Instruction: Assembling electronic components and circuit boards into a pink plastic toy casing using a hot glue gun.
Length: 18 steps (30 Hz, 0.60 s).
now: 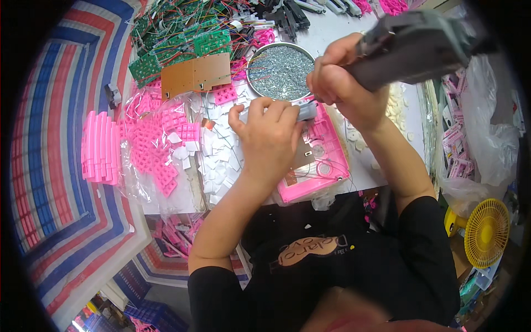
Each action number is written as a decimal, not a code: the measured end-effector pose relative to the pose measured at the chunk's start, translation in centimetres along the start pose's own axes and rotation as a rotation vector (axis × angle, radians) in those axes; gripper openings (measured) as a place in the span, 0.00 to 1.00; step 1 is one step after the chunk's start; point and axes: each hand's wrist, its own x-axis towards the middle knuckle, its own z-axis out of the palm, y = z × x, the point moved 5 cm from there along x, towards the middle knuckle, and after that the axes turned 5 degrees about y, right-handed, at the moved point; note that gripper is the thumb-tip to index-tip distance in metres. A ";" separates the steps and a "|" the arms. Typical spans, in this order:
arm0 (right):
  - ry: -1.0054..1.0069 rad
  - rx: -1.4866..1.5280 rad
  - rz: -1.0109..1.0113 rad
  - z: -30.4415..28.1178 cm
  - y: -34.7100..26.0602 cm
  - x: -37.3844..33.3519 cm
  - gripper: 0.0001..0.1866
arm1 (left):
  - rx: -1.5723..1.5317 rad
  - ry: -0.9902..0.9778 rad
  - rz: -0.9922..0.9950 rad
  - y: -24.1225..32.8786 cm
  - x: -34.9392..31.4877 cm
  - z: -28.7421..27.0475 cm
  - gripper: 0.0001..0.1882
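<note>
My left hand (269,133) rests on a pink plastic housing (326,160) lying on the white table, its fingers closed around a small grey cylindrical part (307,111) at the housing's top edge. My right hand (338,83) grips a grey electric screwdriver (412,47), held tilted above the housing with its tip end near the grey part. Thin wires and a small brown board lie inside the open housing. The screwdriver's bit is hidden behind my fingers.
A round metal bowl of small screws (280,71) stands just behind the hands. Green circuit boards (182,44) and brown boards (196,73) are at the back left. Pink plastic parts (100,146), white paper bits (221,155), a plastic bag (487,138) and a yellow fan (487,232) surround the work.
</note>
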 end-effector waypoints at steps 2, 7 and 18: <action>0.034 0.020 0.019 0.0 1.1 0.1 0.06 | -0.009 -0.016 -0.012 -0.3 -0.3 0.4 0.11; 0.043 -0.102 -0.066 1.0 1.7 -0.1 0.08 | -0.034 -0.006 -0.023 -0.6 -0.4 0.5 0.12; -0.185 -0.109 0.170 -1.6 2.7 0.3 0.32 | -0.254 -0.216 -0.018 -1.9 0.6 1.9 0.15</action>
